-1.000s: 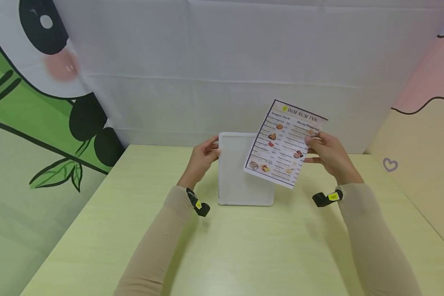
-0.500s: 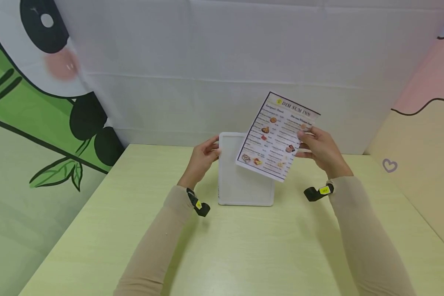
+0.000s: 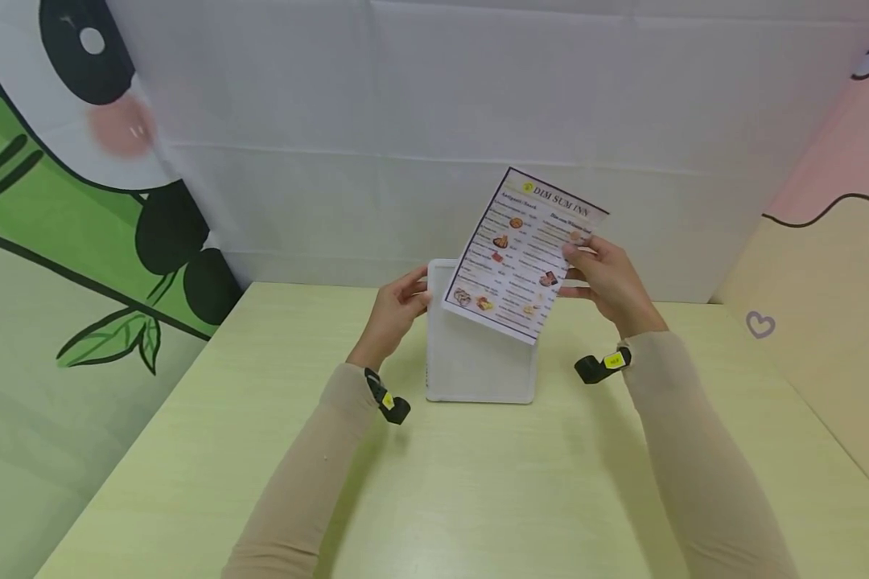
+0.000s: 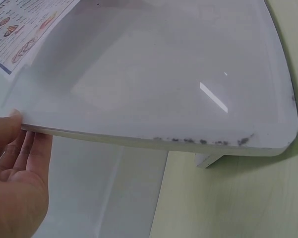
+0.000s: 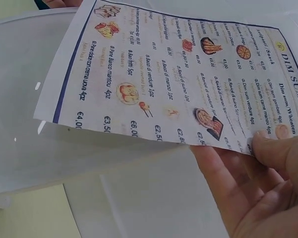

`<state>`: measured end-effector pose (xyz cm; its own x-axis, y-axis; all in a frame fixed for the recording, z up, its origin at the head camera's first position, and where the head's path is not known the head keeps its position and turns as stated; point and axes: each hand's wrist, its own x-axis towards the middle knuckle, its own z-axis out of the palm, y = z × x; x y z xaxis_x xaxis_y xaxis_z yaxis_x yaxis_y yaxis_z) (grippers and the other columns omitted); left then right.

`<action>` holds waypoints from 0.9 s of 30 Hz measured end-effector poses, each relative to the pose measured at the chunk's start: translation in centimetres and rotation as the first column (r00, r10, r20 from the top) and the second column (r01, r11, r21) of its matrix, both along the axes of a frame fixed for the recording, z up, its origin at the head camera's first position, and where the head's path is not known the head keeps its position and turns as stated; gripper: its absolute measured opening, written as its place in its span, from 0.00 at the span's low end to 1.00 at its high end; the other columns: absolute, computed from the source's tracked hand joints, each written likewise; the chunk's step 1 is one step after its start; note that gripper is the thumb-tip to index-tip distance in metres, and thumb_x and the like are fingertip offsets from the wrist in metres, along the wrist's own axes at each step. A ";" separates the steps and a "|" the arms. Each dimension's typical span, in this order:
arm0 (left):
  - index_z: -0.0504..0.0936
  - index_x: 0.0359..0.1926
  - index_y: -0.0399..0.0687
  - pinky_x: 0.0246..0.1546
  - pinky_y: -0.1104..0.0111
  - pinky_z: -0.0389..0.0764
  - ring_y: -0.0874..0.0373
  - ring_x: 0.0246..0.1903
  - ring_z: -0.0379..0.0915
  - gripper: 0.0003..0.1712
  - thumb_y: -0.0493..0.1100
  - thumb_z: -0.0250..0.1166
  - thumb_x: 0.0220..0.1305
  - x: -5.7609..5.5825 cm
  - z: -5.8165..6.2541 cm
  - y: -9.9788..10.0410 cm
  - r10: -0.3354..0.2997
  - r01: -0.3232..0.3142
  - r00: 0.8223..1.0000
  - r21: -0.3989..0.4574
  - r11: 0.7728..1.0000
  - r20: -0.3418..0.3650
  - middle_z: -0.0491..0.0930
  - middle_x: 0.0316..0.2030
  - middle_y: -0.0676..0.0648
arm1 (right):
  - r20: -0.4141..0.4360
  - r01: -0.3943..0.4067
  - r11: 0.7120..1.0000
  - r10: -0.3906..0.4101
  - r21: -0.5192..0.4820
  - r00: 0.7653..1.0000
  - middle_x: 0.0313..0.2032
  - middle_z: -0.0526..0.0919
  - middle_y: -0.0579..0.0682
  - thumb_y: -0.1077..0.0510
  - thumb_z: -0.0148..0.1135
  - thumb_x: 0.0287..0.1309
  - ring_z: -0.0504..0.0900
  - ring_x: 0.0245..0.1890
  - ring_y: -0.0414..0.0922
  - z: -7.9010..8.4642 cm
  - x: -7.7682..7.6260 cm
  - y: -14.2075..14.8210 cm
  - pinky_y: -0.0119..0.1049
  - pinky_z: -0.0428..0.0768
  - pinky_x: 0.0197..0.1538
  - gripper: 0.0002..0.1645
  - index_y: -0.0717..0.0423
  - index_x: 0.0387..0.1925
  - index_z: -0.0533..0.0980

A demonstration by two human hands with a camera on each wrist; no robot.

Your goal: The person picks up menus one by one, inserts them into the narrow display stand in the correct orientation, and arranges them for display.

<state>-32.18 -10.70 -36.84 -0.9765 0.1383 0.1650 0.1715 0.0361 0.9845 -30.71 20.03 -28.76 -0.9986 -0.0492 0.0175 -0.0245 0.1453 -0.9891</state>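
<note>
A white rectangular stand-up panel with a raised rim (image 3: 481, 370) stands on the table, leaning back a little. My left hand (image 3: 387, 320) grips its upper left edge, thumb on the front and fingers behind, as the left wrist view shows. In my right hand (image 3: 608, 281) is a printed paper menu (image 3: 525, 257) headed "DIM SUM INN", pinched at its right edge between thumb and fingers. The menu is tilted and overlaps the panel's upper part in the head view. In the right wrist view its lower corner (image 5: 49, 111) lies over the panel's glossy face (image 5: 20, 148).
The pale wooden table (image 3: 434, 490) runs back to a white cloth backdrop (image 3: 405, 96). At the left is a printed cartoon wall (image 3: 116, 265), at the right a pink and cream one (image 3: 825, 265). A small support foot (image 4: 207, 159) shows behind the panel.
My right hand has carried the menu left and slightly up, so it covers more of the panel's top. The left hand and the panel have stayed in place.
</note>
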 end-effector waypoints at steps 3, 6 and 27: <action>0.66 0.69 0.50 0.56 0.65 0.80 0.49 0.56 0.74 0.30 0.32 0.57 0.68 0.0 0.0 -0.1 -0.008 0.008 1.000 0.003 1.000 -0.003 0.76 0.57 0.39 | 0.007 0.007 1.000 -0.007 -0.016 1.000 0.47 0.80 0.47 0.49 0.54 0.68 0.82 0.41 0.44 0.2 -0.2 -0.5 0.34 0.86 0.41 0.23 0.48 0.62 0.69; 0.66 0.69 0.51 0.56 0.65 0.80 0.49 0.56 0.74 0.30 0.32 0.57 0.68 -0.1 0.0 -0.1 -0.013 0.013 1.000 0.001 1.000 0.000 0.76 0.57 0.39 | 0.014 0.015 0.999 -0.015 -0.047 1.000 0.48 0.79 0.48 0.49 0.54 0.68 0.81 0.41 0.45 0.3 -0.4 -0.8 0.34 0.86 0.41 0.24 0.48 0.63 0.68; 0.64 0.70 0.46 0.56 0.65 0.79 0.48 0.57 0.74 0.31 0.32 0.57 0.68 -0.2 -0.2 0.0 -0.006 0.006 1.000 0.021 1.000 0.015 0.75 0.58 0.38 | 0.008 0.065 0.979 -0.065 -0.193 0.998 0.55 0.77 0.50 0.51 0.54 0.68 0.79 0.47 0.49 2.0 -1.5 -2.7 0.32 0.86 0.40 0.22 0.43 0.62 0.70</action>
